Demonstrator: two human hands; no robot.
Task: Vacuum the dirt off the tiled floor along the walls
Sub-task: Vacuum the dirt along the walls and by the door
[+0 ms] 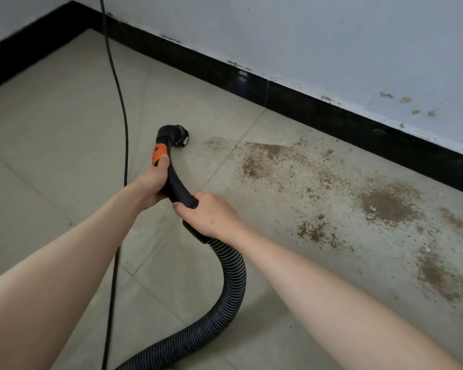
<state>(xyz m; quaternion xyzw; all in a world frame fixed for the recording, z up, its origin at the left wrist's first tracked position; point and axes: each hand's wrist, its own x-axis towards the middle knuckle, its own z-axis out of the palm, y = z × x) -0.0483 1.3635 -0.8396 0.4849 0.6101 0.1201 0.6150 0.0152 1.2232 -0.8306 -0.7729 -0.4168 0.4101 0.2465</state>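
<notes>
Holding the nozzle (181, 137) low and just left of the dirt (332, 188) by the wall, both hands clamp their fingers on the tube, left hand (153, 182) steering in front, right hand (209, 213) supporting behind.

Pale blue wall (305, 36) with chipped paint; black skirting (318, 108) below; beige tiled floor (51, 116).
</notes>
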